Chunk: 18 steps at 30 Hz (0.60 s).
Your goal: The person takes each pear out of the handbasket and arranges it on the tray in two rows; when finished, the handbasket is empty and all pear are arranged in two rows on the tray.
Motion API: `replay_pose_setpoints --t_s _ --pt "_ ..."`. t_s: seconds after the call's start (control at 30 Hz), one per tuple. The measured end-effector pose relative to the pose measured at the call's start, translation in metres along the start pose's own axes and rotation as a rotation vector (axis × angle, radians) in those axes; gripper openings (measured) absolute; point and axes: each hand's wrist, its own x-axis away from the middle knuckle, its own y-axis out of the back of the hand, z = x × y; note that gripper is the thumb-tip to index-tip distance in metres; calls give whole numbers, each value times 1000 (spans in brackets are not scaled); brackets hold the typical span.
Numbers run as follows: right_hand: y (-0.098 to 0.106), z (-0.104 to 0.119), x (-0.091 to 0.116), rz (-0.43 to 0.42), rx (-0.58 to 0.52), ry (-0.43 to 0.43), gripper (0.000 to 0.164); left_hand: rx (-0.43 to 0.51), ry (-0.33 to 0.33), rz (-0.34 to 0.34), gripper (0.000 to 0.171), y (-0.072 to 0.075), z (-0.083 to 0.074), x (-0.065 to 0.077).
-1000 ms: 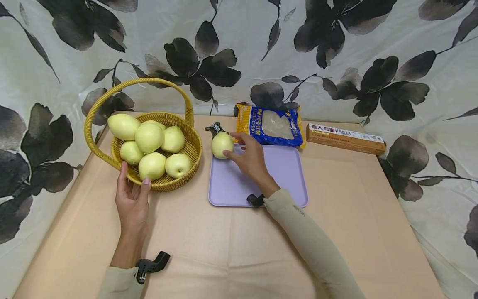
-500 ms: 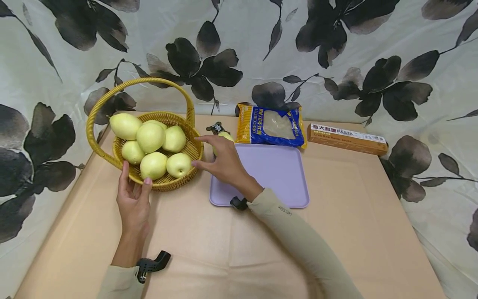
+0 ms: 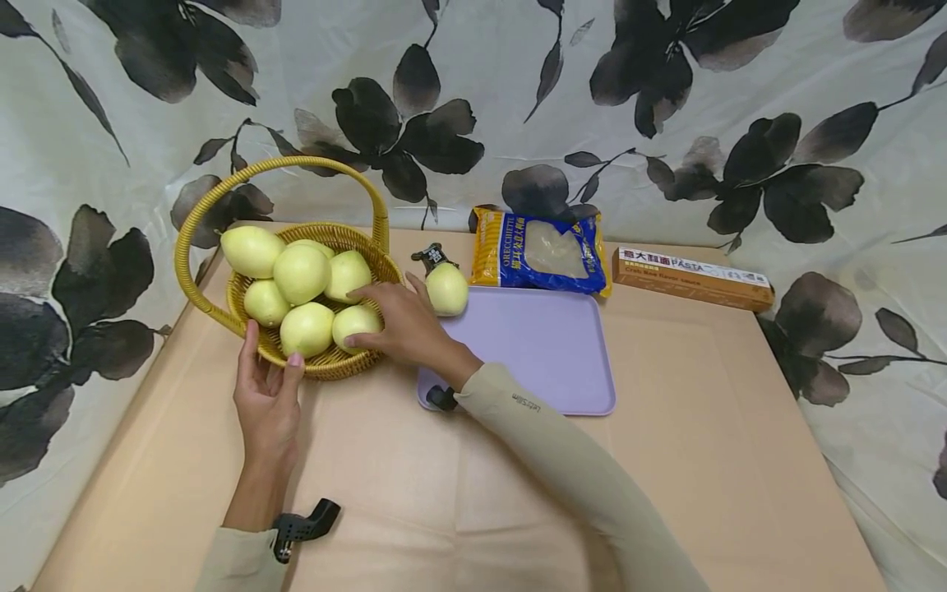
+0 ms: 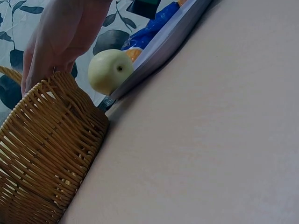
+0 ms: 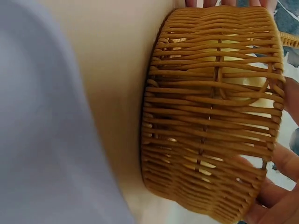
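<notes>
A yellow wicker basket (image 3: 348, 364) with a tall handle holds several pale yellow-green apples (image 3: 302, 275). My left hand (image 3: 268, 411) rests against its near left side, thumb and fingers fairly straight on the outer wall. Reaching over the right rim, my right hand (image 3: 410, 325) has its thumb and fingers around the nearest right apple (image 3: 353, 327), still in the basket. One more apple (image 3: 447, 289) sits at the back left corner of a lilac tray (image 3: 540, 353). In the right wrist view, the basket wall (image 5: 210, 112) hides most of the fruit.
Behind the tray lies a blue and yellow bag of orecchiette (image 3: 547, 253). To its right is a brown pasta box (image 3: 691, 278). A small black object (image 3: 432, 256) lies behind the apple on the tray. A floral curtain (image 3: 518, 99) hangs along the table's back edge.
My right hand has let go of the apple on the tray's corner and moved left into the basket, closing around another apple. The left hand has stayed at the basket.
</notes>
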Motion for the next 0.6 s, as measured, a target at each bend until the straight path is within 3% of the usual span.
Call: replay_pose_setpoints --t_s 0.33,0.6 --pt "-1 10 -11 110 173 -40 69 -9 -14 3 81 -1 -1 0" --pt "-3 8 -5 54 83 -22 70 -25 4 -7 80 -1 -2 1"
